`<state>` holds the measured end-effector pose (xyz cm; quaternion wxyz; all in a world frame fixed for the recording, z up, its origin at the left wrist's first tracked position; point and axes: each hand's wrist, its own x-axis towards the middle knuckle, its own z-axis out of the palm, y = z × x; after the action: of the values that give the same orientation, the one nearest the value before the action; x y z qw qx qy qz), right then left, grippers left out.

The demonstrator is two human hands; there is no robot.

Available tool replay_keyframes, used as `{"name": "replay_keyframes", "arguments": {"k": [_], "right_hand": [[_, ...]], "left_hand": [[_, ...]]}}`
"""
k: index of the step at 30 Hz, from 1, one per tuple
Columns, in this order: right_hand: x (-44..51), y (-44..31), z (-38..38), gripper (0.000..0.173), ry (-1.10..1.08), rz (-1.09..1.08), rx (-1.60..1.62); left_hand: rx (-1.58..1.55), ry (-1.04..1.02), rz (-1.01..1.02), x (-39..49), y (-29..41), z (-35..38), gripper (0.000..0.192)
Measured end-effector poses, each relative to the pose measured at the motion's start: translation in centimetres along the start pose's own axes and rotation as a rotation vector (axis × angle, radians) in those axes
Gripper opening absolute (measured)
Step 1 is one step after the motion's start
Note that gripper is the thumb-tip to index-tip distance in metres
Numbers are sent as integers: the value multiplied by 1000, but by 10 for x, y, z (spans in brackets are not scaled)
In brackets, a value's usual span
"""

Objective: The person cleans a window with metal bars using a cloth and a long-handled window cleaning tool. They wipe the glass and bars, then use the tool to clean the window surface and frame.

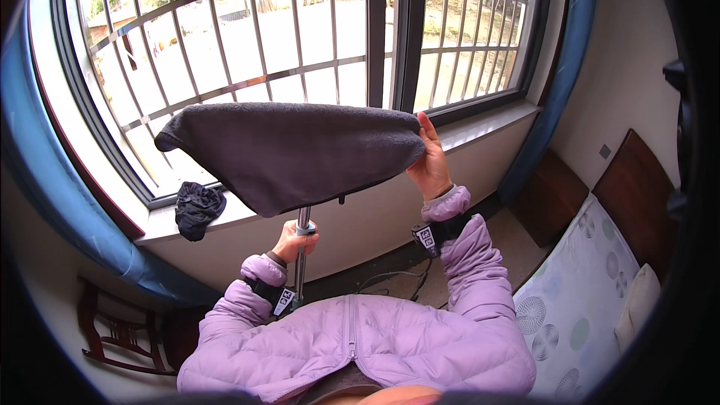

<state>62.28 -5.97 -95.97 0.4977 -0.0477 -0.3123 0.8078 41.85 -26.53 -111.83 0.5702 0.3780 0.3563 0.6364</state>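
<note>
A dark grey towel-like cloth (304,152) hangs over something flat at the top of a metal pole (300,275), in front of the window. The support under the cloth is mostly hidden; a small black peg (341,199) sticks out below its lower edge. My left hand (295,241) grips the pole just under the cloth, at a pale blue-grey collar (305,229). At the cloth's right end, my right hand (432,163) holds its edge, with some fingers hidden behind it.
A crumpled black cloth (198,211) lies on the windowsill (489,128) at left. Blue curtains (84,191) flank the barred window. A wooden chair (121,332) stands lower left, a bed with a patterned sheet (585,304) at right. A cable (419,281) trails on the floor.
</note>
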Motion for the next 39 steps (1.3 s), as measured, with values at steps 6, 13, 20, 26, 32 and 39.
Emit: {"name": "replay_keyframes", "arguments": {"k": [6,13,20,26,32,39], "right_hand": [[5,-27,-12,42,-69,138,-119],[-45,39,-96,76,-368,672,-1241],[-72,68,-143,22,155,103,-874],[-59,-5,-163,32,410,-72,-873],[-63,-50,-176,29,476,-78,-880],[-73,-70,-184,18,517,-167,-946]], "left_hand": [[132,60,50,36,17,27,19],[284,196,251,126,35,99,21],[229,-43,239,196,31,174,27],[645,-22,286,272,57,134,71],[520,484,368,383,68,44,76],[317,167,444,461,41,17,37]]}}
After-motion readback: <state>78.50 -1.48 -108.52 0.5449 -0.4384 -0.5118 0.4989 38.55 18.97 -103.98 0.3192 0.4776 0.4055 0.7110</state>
